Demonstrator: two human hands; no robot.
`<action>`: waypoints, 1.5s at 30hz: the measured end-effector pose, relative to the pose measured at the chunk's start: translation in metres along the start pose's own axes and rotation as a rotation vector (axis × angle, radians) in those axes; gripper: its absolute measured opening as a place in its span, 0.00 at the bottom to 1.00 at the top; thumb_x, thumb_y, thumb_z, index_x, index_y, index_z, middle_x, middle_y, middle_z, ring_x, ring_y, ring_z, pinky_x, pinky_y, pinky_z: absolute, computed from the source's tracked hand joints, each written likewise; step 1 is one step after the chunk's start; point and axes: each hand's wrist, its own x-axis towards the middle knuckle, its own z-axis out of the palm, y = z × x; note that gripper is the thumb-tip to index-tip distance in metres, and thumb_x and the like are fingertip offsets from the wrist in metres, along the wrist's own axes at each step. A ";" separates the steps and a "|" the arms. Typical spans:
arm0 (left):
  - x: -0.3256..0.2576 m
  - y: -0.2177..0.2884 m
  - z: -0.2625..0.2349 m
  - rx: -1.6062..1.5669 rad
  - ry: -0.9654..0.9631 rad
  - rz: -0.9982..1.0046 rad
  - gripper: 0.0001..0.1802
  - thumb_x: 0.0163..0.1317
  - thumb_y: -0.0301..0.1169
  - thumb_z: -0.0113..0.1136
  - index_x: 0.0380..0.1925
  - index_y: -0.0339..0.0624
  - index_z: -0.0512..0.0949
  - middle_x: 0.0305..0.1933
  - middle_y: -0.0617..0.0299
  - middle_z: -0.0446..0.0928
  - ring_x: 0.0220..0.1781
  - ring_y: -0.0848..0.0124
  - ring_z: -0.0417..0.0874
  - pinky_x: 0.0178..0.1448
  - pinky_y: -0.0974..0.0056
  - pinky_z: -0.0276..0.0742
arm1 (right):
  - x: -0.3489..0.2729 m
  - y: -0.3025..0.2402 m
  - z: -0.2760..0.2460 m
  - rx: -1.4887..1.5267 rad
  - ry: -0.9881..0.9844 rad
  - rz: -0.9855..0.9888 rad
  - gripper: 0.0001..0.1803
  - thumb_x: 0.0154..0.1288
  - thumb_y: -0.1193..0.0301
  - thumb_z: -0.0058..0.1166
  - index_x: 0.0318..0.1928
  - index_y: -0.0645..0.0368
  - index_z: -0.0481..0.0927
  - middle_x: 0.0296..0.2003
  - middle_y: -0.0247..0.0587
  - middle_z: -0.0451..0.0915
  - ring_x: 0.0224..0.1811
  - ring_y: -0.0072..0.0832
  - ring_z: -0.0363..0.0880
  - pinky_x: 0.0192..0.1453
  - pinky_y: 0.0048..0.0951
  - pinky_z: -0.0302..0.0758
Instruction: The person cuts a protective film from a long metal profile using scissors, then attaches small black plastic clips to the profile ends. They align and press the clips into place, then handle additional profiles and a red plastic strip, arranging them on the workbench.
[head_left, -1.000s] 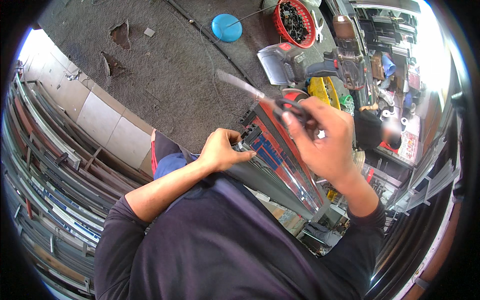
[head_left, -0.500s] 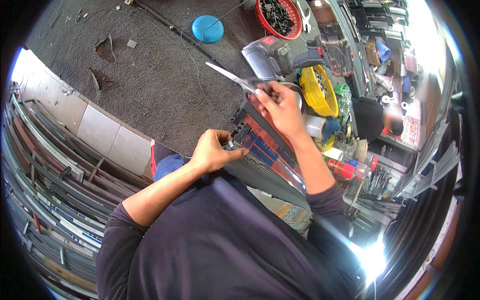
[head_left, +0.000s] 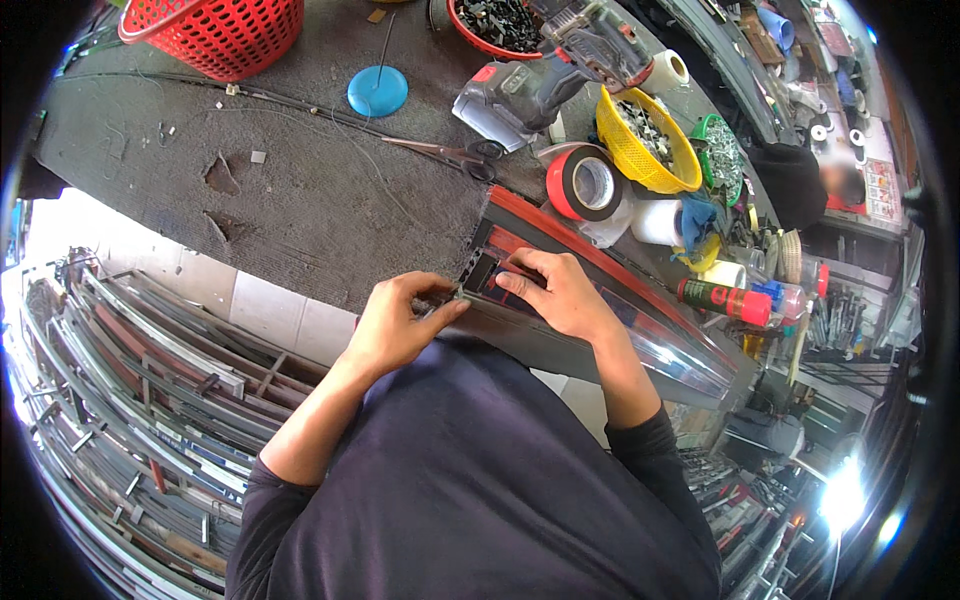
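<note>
At the near edge of the workbench, my left hand [head_left: 400,322] pinches a small greyish piece [head_left: 460,293] whose kind is too small to make out. It is at the end of a long red-and-dark framed panel [head_left: 640,270]. My right hand [head_left: 558,295] curls over this panel, thumb and fingers drawn together; anything between them is hidden. Beyond the panel's end lies a pair of scissors [head_left: 440,152], out of both hands. A red-and-black tape roll [head_left: 571,185] rests past the panel's far side.
A cordless drill [head_left: 560,90] lies beyond the scissors. Red basket [head_left: 225,40], yellow basket [head_left: 675,178] and green basket [head_left: 735,180] stand on the bench, with a blue disc [head_left: 378,92]. A red spray can [head_left: 725,300] is at right. Long metal profiles [head_left: 150,370] fill a rack at left.
My right hand has let go of the scissors, which now lie on the bench, and has come down to the panel near my left hand. The view has shifted, showing more of the bench's far side.
</note>
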 end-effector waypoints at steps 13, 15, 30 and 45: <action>0.017 0.021 -0.038 0.175 0.205 0.191 0.07 0.69 0.28 0.80 0.42 0.35 0.95 0.31 0.55 0.86 0.32 0.67 0.82 0.39 0.59 0.76 | -0.007 -0.013 0.012 -0.062 0.023 0.022 0.23 0.83 0.56 0.71 0.55 0.67 0.90 0.39 0.61 0.90 0.36 0.50 0.87 0.47 0.46 0.80; 0.023 0.016 -0.038 0.177 0.252 0.234 0.08 0.67 0.28 0.82 0.42 0.36 0.95 0.29 0.55 0.82 0.30 0.64 0.81 0.38 0.58 0.74 | -0.008 -0.016 0.013 -0.064 0.031 0.017 0.22 0.83 0.56 0.70 0.55 0.66 0.90 0.41 0.61 0.91 0.39 0.49 0.91 0.50 0.46 0.82; 0.030 -0.010 -0.035 0.114 0.287 0.334 0.08 0.66 0.29 0.83 0.42 0.39 0.96 0.28 0.56 0.80 0.29 0.61 0.81 0.36 0.56 0.75 | -0.011 -0.017 0.012 -0.084 -0.055 0.111 0.25 0.83 0.53 0.71 0.57 0.66 0.90 0.45 0.60 0.93 0.45 0.47 0.93 0.55 0.45 0.84; 0.002 -0.035 0.040 -0.054 0.215 0.133 0.33 0.64 0.52 0.86 0.53 0.31 0.92 0.50 0.41 0.93 0.52 0.49 0.95 0.62 0.49 0.89 | 0.002 -0.006 0.005 -0.156 -0.098 0.106 0.25 0.87 0.53 0.65 0.58 0.68 0.87 0.52 0.65 0.91 0.56 0.55 0.94 0.61 0.50 0.85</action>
